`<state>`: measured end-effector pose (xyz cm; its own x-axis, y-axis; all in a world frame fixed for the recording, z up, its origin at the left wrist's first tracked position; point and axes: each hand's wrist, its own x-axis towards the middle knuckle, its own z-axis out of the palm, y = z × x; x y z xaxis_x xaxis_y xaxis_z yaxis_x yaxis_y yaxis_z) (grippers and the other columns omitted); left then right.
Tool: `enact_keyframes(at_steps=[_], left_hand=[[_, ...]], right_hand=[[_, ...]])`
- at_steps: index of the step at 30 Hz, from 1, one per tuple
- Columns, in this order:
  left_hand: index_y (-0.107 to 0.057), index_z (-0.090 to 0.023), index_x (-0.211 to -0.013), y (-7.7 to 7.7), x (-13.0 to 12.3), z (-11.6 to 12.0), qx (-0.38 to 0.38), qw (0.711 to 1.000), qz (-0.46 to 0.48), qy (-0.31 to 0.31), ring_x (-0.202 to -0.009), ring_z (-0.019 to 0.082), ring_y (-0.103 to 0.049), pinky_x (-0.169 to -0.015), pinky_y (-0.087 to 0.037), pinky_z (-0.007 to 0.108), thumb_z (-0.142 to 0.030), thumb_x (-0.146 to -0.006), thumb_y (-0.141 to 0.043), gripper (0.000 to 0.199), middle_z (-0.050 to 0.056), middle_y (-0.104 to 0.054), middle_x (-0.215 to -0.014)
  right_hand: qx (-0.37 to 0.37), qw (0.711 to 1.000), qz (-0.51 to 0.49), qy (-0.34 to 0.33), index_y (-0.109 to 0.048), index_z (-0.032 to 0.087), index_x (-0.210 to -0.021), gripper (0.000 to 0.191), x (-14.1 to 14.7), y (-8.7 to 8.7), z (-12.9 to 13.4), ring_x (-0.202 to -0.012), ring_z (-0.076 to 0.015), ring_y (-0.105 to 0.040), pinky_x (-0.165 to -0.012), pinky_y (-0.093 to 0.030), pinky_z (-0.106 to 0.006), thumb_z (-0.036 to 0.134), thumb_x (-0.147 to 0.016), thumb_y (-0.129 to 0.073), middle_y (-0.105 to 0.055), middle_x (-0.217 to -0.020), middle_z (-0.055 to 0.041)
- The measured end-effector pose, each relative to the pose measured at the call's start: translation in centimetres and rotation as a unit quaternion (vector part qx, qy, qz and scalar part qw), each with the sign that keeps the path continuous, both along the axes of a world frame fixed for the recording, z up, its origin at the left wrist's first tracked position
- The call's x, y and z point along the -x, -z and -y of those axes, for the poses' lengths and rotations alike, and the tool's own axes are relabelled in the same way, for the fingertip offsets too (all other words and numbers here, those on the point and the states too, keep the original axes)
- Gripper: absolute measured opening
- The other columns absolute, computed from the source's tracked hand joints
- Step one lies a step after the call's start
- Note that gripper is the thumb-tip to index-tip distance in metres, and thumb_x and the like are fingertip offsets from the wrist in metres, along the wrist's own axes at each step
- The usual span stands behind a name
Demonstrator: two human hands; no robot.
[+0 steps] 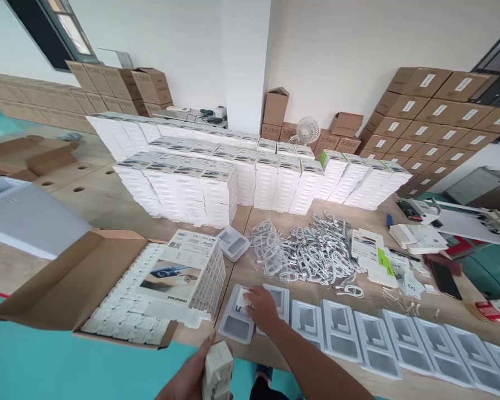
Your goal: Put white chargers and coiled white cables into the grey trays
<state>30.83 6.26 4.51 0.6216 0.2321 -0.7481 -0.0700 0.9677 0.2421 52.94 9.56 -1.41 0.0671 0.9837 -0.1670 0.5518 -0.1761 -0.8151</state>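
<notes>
My left hand (191, 369) is closed around a white block-shaped stack (218, 366) at the lower middle, in front of the table edge. My right hand (260, 305) rests its fingers on a small white piece (242, 297) in the upper compartment of a plastic tray (236, 328). A second tray (281, 300) lies partly under that hand. To the right, a row of similar trays (341, 330) runs along the front edge. An open carton (120, 333) at the left holds rows of white pieces, with flat printed sleeves (183, 266) stacked on its right side.
Bundled white cables (320, 255) lie behind the trays. Tall stacks of white boxes (183, 189) stand farther back. Another plastic tray (233, 243) sits near the cables. Printed papers (369, 250) and a dark phone (445, 279) are at the right. Brown cartons (425, 128) line the wall.
</notes>
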Motion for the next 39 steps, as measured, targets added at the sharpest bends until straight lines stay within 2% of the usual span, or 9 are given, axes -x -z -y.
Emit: enact_keyframes(at_steps=[6,9,13,17,21,26,31,35,39], left_hand=[[-0.064,-0.019,-0.077,-0.7,-3.6,0.5,-0.014,0.997,-0.072,-0.035,-0.065,0.022,-0.059,-0.07,-0.053,0.04,-0.079,-0.073,-0.055,0.06,0.005,-0.063,-0.067],[-0.063,-0.019,-0.075,-0.8,-5.3,0.5,-0.037,0.995,-0.096,-0.009,-0.059,0.021,-0.058,-0.063,-0.054,0.039,-0.08,-0.074,-0.053,0.062,0.004,-0.061,-0.061],[-0.063,-0.018,-0.076,-0.6,-8.3,0.1,-0.045,0.993,-0.103,0.029,-0.055,0.021,-0.058,-0.058,-0.054,0.039,-0.079,-0.073,-0.056,0.061,0.004,-0.061,-0.057],[-0.063,-0.017,-0.082,0.0,-11.6,-0.7,-0.026,0.994,-0.091,0.05,-0.054,0.022,-0.06,-0.055,-0.053,0.037,-0.076,-0.073,-0.059,0.059,0.004,-0.061,-0.059],[-0.061,-0.02,-0.091,1.3,-13.8,-1.2,-0.025,0.99,-0.126,0.061,-0.052,0.02,-0.058,-0.057,-0.054,0.038,-0.069,-0.074,-0.065,0.052,0.0,-0.06,-0.061],[-0.059,-0.02,-0.096,2.6,-14.7,-0.5,-0.033,0.979,-0.181,0.091,-0.052,0.023,-0.06,-0.052,-0.054,0.039,-0.067,-0.073,-0.068,0.053,-0.001,-0.058,-0.06],[-0.06,-0.02,-0.106,1.8,-13.9,-0.2,-0.042,0.983,-0.161,0.079,-0.053,0.022,-0.061,-0.052,-0.053,0.036,-0.069,-0.073,-0.066,0.059,0.0,-0.061,-0.063],[-0.063,-0.021,-0.096,0.6,-14.3,0.0,-0.052,0.988,-0.107,0.095,-0.051,0.02,-0.061,-0.055,-0.055,0.038,-0.072,-0.073,-0.064,0.056,-0.001,-0.061,-0.058],[-0.061,-0.02,-0.076,0.2,-16.2,0.3,-0.073,0.981,-0.099,0.148,-0.048,0.021,-0.06,-0.052,-0.055,0.037,-0.076,-0.07,-0.063,0.057,0.0,-0.058,-0.05]], right_hand=[[0.005,0.998,-0.037,-0.042,-0.073,0.025,-0.098,0.024,-0.7,-1.2,1.0,-0.14,-0.0325,-0.033,-0.115,-0.025,-0.052,0.017,-0.077,-0.065,-0.053,-0.143,-0.0055],[0.026,0.989,-0.104,-0.1,-0.073,0.026,-0.095,0.017,-1.9,-3.4,2.7,-0.12,-0.027,-0.057,-0.097,-0.048,-0.039,0.032,-0.085,-0.06,-0.064,-0.129,-0.0035],[0.041,0.955,-0.193,-0.223,-0.074,0.027,-0.087,0.015,-4.9,-5.8,5.0,-0.093,-0.0196,-0.068,-0.077,-0.053,-0.026,0.034,-0.074,-0.074,-0.073,-0.109,0.0022],[0.043,0.981,-0.114,-0.153,-0.075,0.028,-0.093,0.03,-8.5,-5.2,5.2,-0.084,-0.0189,-0.068,-0.072,-0.053,-0.026,0.033,-0.065,-0.082,-0.075,-0.098,0.0017],[0.022,0.999,-0.013,-0.031,-0.07,0.021,-0.114,0.044,-11.1,-2.5,3.7,-0.104,-0.0285,-0.063,-0.093,-0.049,-0.042,0.026,-0.07,-0.077,-0.071,-0.112,-0.0096],[-0.006,0.999,0.044,-0.017,-0.073,0.024,-0.104,0.038,-10.9,-0.3,3.2,-0.122,-0.0319,-0.05,-0.107,-0.035,-0.05,0.01,-0.069,-0.07,-0.067,-0.121,-0.0082],[-0.004,1.0,0.018,-0.006,-0.073,0.021,-0.1,0.026,-9.6,-1.5,4.5,-0.132,-0.0345,-0.041,-0.111,-0.028,-0.053,0.014,-0.076,-0.065,-0.056,-0.136,-0.0111],[0.026,0.992,-0.076,-0.094,-0.072,0.023,-0.085,0.013,-9.3,-3.5,7.1,-0.101,-0.0216,-0.063,-0.089,-0.049,-0.032,0.03,-0.075,-0.072,-0.069,-0.107,-0.0027],[0.115,0.97,-0.159,-0.146,-0.07,0.023,-0.089,0.024,-10.4,-4.8,9.3,-0.076,-0.0161,-0.064,-0.063,-0.049,-0.023,0.031,-0.067,-0.076,-0.07,-0.088,0.0023]])
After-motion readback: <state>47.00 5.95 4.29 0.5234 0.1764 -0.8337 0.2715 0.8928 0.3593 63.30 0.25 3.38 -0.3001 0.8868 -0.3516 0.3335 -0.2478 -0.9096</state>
